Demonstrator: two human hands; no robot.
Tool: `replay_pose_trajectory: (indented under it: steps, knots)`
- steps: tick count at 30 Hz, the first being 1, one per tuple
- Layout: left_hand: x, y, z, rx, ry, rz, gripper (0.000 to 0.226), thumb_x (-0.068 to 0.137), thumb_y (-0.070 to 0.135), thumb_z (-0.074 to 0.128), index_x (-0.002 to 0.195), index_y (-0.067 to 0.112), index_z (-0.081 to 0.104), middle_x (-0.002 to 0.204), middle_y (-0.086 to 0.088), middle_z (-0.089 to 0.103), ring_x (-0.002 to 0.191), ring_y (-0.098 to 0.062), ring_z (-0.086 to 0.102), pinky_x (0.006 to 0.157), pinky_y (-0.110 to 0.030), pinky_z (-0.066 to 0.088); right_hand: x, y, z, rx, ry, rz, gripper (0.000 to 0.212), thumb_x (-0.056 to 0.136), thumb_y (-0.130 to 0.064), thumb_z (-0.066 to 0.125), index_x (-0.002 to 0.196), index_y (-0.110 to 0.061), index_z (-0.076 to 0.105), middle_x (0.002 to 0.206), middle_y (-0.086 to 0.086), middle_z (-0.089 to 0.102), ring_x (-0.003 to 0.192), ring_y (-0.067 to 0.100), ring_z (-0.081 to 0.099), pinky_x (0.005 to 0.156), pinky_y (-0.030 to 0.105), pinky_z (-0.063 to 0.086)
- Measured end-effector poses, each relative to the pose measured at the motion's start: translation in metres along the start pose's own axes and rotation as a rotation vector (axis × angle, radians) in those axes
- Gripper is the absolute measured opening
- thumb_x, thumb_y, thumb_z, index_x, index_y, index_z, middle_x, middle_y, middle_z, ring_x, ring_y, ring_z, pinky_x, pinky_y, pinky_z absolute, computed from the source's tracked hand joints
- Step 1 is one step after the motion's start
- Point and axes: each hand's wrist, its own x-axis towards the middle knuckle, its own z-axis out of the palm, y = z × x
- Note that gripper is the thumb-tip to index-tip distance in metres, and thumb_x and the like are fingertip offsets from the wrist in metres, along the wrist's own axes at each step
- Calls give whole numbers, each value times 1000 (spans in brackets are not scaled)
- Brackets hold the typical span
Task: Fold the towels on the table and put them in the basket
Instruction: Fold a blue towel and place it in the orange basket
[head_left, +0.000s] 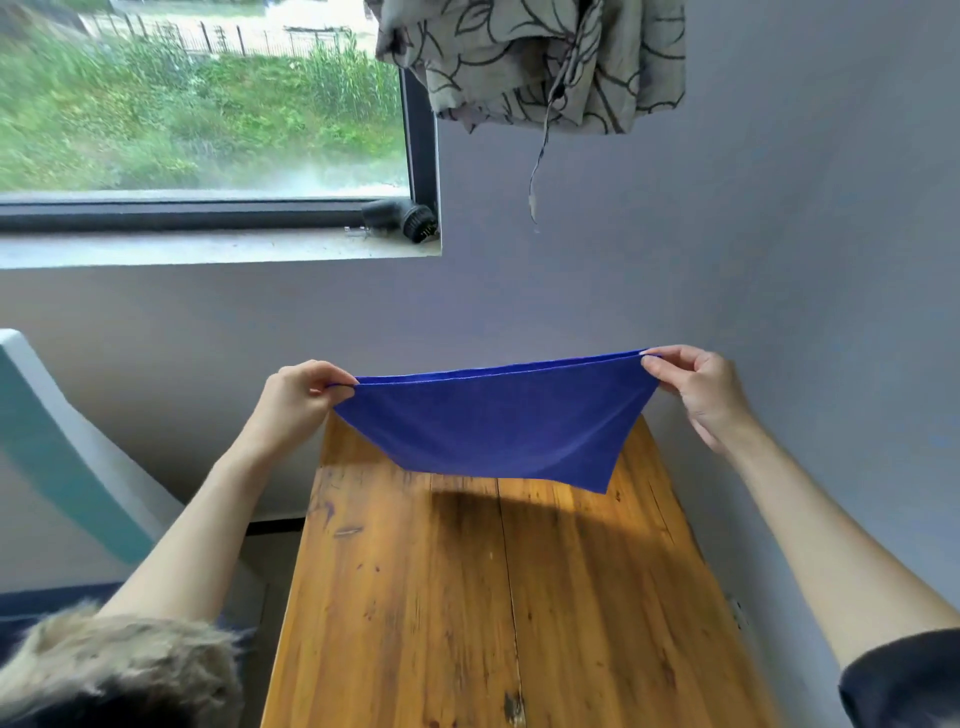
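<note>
A blue towel (493, 421) hangs doubled over in the air above the far end of the wooden table (467, 597). My left hand (298, 397) pinches its upper left corner. My right hand (696, 387) pinches the upper right corner. The top edge is stretched between both hands, and the lower edge sags toward the tabletop, its lowest corner at the right. No basket is in view.
A grey wall stands right behind the table's far end. A window with a sill (208, 249) is at the upper left, with a dark object (400, 218) on it. A patterned curtain (530, 62) hangs above. A white and teal chair (62, 441) stands at the left, furry fabric (114, 670) at the bottom left.
</note>
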Motion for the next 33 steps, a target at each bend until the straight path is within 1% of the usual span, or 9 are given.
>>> replay_pose_trajectory:
  steps: [4,10,17,21,25,27,29,31,33]
  knots:
    - [-4,5,-1,-100,22,-20,28,84,-4,61,79,23,69,86,5,68,69,9,60,67,-5,47,6,-5,-9,-52,-43,-13,18,87,-1,61,77,-16,67,62,-13,69,65,0,62,69,12,52]
    - [-8,-2,-3,-142,38,-54,37,82,-2,64,70,33,71,71,24,69,68,8,61,71,-9,48,5,0,-4,-30,-51,-8,17,86,-2,61,78,-15,68,64,-10,70,65,1,63,64,14,52]
    - [-12,-7,-7,-161,53,-78,24,82,1,66,77,24,69,68,12,70,62,3,60,66,-9,48,5,6,-1,2,-68,24,14,86,-4,63,80,-16,70,69,-8,71,69,4,64,66,15,54]
    - [-15,-9,-7,-171,52,-88,24,83,2,66,95,22,69,80,0,68,67,-5,61,66,-3,45,5,4,0,18,-81,28,16,85,-1,63,83,-15,70,67,-9,72,66,1,64,64,13,53]
    - [-15,-13,-5,-90,40,-79,27,81,0,67,79,26,69,74,19,68,68,10,60,67,-1,43,8,8,0,-37,-92,10,23,84,0,64,104,-10,68,86,-3,71,70,-3,65,73,11,54]
    - [-15,-14,-4,-53,30,-82,25,82,0,66,77,25,68,76,16,67,68,8,60,66,-1,42,10,12,-1,-127,-109,13,31,83,-2,65,115,-5,64,99,3,67,77,-1,64,84,14,50]
    - [-14,-14,-2,-39,30,-95,16,83,2,65,81,17,68,79,9,66,72,-1,61,65,0,41,13,16,-3,-226,-127,23,35,84,-4,66,119,0,61,99,4,64,89,9,61,89,14,45]
    - [-13,-15,0,-47,40,-115,11,85,4,64,84,13,68,79,5,66,76,-11,60,65,0,42,15,19,-5,-292,-155,29,29,85,-5,65,114,-2,64,98,6,65,94,15,59,86,12,47]
    - [-10,-15,3,-48,34,-137,8,86,5,63,86,12,68,79,3,66,76,-11,59,64,0,41,15,20,-4,-327,-171,33,11,86,-4,64,93,-11,69,92,7,66,87,17,59,77,14,51]
